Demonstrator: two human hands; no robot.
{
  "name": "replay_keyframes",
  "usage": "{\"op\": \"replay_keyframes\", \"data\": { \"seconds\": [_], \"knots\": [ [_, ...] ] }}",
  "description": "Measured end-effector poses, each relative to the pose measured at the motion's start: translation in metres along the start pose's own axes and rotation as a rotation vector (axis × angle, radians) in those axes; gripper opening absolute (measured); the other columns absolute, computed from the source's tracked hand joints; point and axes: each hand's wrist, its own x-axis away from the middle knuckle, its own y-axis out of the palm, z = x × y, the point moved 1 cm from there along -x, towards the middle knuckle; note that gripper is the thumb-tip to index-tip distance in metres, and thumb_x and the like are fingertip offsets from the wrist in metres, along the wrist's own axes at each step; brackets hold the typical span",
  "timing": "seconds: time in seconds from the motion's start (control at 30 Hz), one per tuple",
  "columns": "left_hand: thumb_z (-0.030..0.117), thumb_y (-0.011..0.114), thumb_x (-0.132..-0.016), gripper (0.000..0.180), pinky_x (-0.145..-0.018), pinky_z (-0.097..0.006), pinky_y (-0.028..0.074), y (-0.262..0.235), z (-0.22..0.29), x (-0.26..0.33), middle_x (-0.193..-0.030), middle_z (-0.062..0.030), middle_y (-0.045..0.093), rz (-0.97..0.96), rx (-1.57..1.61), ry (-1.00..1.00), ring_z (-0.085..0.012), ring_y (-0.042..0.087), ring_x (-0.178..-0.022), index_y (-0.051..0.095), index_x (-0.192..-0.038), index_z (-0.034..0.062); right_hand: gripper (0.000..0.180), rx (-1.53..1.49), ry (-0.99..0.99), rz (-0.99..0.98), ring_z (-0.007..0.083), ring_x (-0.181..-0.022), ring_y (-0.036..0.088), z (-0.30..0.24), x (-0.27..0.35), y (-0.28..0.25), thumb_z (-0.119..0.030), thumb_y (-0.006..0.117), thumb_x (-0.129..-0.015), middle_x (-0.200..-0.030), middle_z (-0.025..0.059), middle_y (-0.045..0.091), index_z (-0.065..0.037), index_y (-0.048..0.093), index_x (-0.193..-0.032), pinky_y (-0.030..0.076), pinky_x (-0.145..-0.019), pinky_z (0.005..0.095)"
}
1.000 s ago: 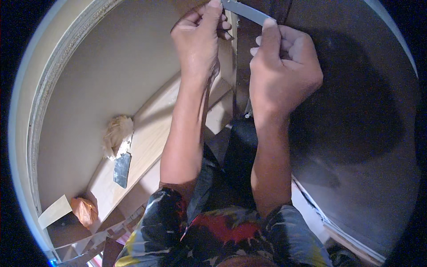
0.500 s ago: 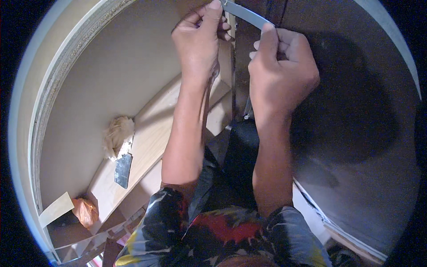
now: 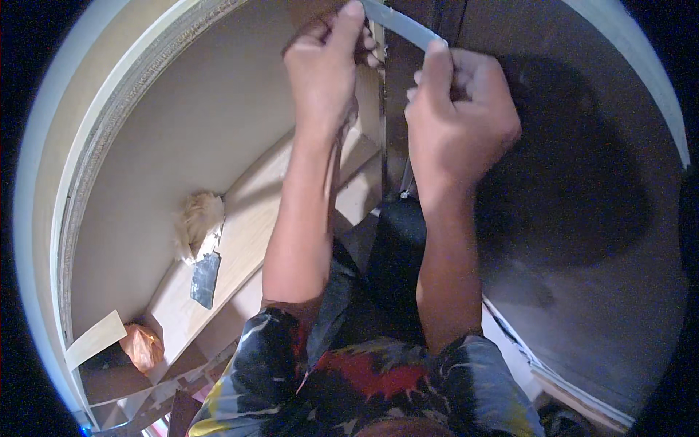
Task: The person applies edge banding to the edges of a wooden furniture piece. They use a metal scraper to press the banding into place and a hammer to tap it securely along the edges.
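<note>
A thin, flat, pale-grey strip of flexible material (image 3: 403, 26) spans the gap between the two hands at the top of the view, bowed in a shallow arc and sloping down to the right. The left hand (image 3: 320, 65) pinches its left end between thumb and fingers; the right hand (image 3: 464, 98) pinches the lower right end the same way, thumb on top, fingers curled under. The step in hand looks like holding or guiding the strip by both ends — whether it touches anything behind, I cannot tell. The next move seems to call for an even grip at both ends, so that it does not twist or kink.

Below and to the left, on a light wooden board (image 3: 247, 227), lies a crumpled tan wad (image 3: 200, 218), perhaps a bag, with whitish smears; a dark-grey rectangular blade (image 3: 205, 281) touches its lower end. Nearer the lower left sits a crumpled orange plastic bag (image 3: 142, 347) — its contents are hidden — just beside a flat cream-coloured piece (image 3: 97, 339).
</note>
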Motion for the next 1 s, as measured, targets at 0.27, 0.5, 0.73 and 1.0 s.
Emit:
{"op": "replay_keyframes", "data": {
  "seconds": [0.27, 0.5, 0.73, 1.0],
  "knots": [
    [0.025, 0.068, -0.099, 0.027, -0.058, -0.026, 0.05, 0.0, -0.017, 0.006, -0.078, -0.0058, 0.067, 0.029, 0.096, 0.041, -0.0117, 0.06, -0.065, 0.069, -0.093, -0.0013, 0.02, 0.008, 0.05, 0.023, 0.0092, -0.052, 0.062, -0.006, 0.003, -0.006, -0.014, 0.071, -0.095, -0.065, 0.0058, 0.066, 0.003, 0.066, -0.085, 0.048, -0.047, 0.0257],
    [0.018, 0.065, -0.1, 0.019, -0.057, -0.025, 0.046, 0.007, 0.01, -0.011, -0.075, -0.0023, 0.065, 0.094, 0.119, -0.052, -0.0107, 0.058, -0.062, 0.069, -0.089, 0.0034, 0.019, -0.097, 0.064, -0.024, 0.0089, -0.053, 0.062, -0.024, -0.006, 0.005, -0.013, 0.07, -0.096, -0.066, 0.0061, 0.067, 0.003, 0.066, -0.086, 0.048, -0.047, 0.0247],
    [0.026, 0.068, -0.099, 0.028, -0.058, -0.026, 0.05, -0.004, -0.016, 0.003, -0.078, -0.0056, 0.069, -0.005, 0.082, 0.043, -0.0123, 0.062, -0.065, 0.071, -0.094, -0.0014, 0.016, 0.016, -0.032, 0.042, 0.0098, -0.055, 0.064, -0.001, 0.002, -0.005, -0.01, 0.072, -0.094, -0.068, 0.0079, 0.068, 0.004, 0.066, -0.088, 0.049, -0.048, 0.0237],
    [0.023, 0.067, -0.1, 0.023, -0.059, -0.027, 0.045, 0.011, 0.014, -0.001, -0.077, -0.0037, 0.065, 0.04, 0.092, 0.021, -0.012, 0.058, -0.064, 0.069, -0.094, 0.0005, 0.017, -0.041, 0.02, 0.028, 0.0106, -0.054, 0.064, -0.014, -0.009, 0.002, -0.01, 0.071, -0.094, -0.068, 0.0089, 0.068, 0.006, 0.066, -0.089, 0.049, -0.047, 0.0242]
  ]
}}
